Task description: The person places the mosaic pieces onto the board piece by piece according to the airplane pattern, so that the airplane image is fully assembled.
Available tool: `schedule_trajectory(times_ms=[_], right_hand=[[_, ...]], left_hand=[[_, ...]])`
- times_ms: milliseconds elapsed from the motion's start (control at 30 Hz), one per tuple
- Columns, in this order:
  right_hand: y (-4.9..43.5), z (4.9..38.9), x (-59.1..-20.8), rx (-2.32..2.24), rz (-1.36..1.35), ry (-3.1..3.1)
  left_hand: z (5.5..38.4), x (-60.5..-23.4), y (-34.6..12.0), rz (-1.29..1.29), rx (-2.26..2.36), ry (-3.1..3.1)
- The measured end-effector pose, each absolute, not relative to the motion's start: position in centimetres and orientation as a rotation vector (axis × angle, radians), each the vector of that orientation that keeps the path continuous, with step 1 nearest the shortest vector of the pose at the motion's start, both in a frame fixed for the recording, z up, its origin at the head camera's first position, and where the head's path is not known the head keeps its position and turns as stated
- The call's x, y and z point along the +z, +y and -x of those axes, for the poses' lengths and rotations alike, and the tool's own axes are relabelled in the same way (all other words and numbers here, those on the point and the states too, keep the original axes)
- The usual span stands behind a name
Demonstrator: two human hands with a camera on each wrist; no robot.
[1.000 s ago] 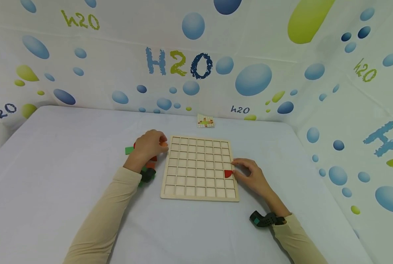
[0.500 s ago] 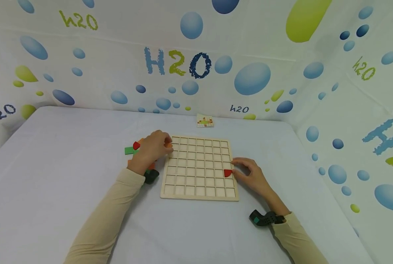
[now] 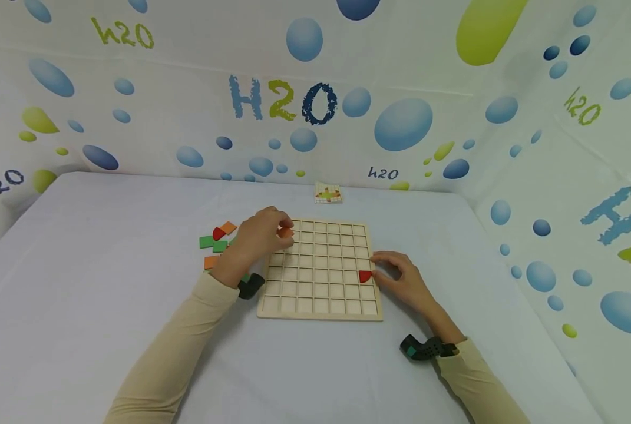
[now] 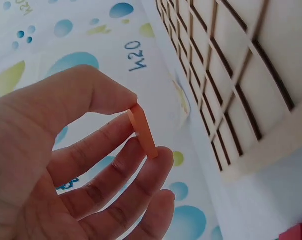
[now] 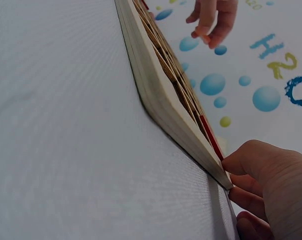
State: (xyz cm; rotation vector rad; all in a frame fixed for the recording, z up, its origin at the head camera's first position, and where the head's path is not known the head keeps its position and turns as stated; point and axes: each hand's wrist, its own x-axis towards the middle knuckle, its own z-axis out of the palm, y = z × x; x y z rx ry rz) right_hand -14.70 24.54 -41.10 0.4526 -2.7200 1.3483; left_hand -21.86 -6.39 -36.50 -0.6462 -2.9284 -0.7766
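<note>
My left hand point(image 3: 259, 232) pinches an orange tile point(image 4: 143, 131) between thumb and fingertips. It hangs over the far left corner of the wooden grid board point(image 3: 320, 318). In the left wrist view the thin tile is tilted, apart from the board. My right hand point(image 3: 404, 282) rests at the board's right edge, thumb and fingertips spread along the rim. A red quarter-circle piece point(image 3: 365, 276) lies in a cell of the right column, right by that thumb.
Left of the board lie loose pieces: a green tile point(image 3: 206, 242), a red piece point(image 3: 218, 234) and orange tiles, some hidden behind the left wrist. A small pattern card point(image 3: 328, 193) lies behind the board. A printed curtain point(image 3: 188, 88) hangs behind the table.
My left hand has carried the orange tile rightward from beside the loose pieces to over the board's far left corner, uncovering more of the pieces. The right hand stays at the board's edge.
</note>
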Motion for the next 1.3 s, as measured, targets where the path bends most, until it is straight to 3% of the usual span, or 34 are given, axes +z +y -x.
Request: schedule_trajectory(times_ms=[1300], right_hand=[[25.2,15.1,-41.4,1.359,-0.514,-2.679]], left_hand=[[21.3,-36.5,-1.8,0.929,-0.762,-2.88]])
